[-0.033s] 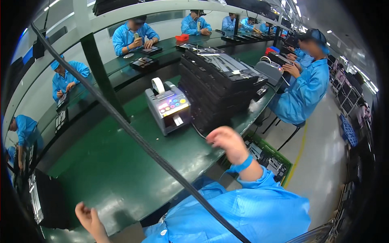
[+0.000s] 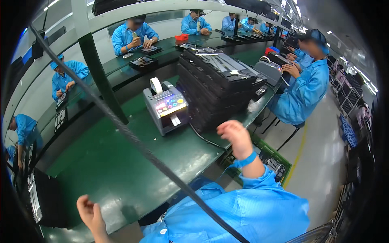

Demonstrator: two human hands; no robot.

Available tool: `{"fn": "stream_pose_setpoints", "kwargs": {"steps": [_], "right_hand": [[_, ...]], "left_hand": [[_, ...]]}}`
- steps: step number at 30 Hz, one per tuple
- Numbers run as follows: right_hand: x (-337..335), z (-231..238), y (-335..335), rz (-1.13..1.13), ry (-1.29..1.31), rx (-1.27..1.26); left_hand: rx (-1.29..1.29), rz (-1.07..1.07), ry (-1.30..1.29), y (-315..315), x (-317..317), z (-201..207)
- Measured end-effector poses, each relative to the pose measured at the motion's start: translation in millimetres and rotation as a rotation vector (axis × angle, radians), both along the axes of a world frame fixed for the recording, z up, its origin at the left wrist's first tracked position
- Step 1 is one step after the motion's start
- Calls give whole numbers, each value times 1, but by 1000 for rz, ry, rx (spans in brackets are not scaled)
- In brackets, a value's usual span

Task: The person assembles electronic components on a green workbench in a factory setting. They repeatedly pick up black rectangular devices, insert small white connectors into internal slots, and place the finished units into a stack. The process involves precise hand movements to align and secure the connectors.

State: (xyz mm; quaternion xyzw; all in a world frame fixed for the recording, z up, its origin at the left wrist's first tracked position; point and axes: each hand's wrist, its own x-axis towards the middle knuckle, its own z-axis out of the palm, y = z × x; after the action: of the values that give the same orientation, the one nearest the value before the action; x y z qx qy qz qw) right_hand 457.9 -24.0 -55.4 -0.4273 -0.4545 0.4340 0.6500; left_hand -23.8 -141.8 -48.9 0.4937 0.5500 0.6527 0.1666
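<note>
My left hand (image 2: 92,216) hangs over the near left part of the green table (image 2: 101,170). Its thumb stands apart from bent fingers and nothing shows between them. Over the table's right edge, my right hand (image 2: 236,139) is raised with loosely curled fingers and holds nothing that I can see. A blue band (image 2: 245,160) circles that wrist. Nearest to this hand are a tall stack of black trays (image 2: 214,89), with flat grey strips on top, and a grey tape dispenser (image 2: 167,107) carrying a white roll.
Black trays (image 2: 50,198) stand at the table's left end. Below the right edge sits a green crate (image 2: 279,158) of loose parts. A dark cable (image 2: 133,141) crosses the view diagonally. Co-workers (image 2: 306,81) in blue sit along the benches, one close at the right.
My right hand has moved slightly right and up, away from the tape dispenser. My left hand has risen a little. The table things show only a slight view shift.
</note>
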Motion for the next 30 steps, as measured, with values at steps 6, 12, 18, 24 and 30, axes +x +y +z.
{"fn": "stream_pose_setpoints", "kwargs": {"steps": [6, 12, 18, 24, 30], "right_hand": [[125, -17, 83, -393, 138, -108], [131, 15, 117, -38, 439, -180], [148, 19, 162, 28, 584, -304], [165, 22, 168, -3, 591, -271], [169, 54, 170, 0, 540, -177]], "left_hand": [[-192, -1017, 470, 98, 142, 75], [-322, -1099, 107, 198, 289, 47], [-336, -484, 38, 292, 398, -17], [-321, -550, -63, 261, 405, 18], [-124, -622, -78, 252, 386, 61]]}}
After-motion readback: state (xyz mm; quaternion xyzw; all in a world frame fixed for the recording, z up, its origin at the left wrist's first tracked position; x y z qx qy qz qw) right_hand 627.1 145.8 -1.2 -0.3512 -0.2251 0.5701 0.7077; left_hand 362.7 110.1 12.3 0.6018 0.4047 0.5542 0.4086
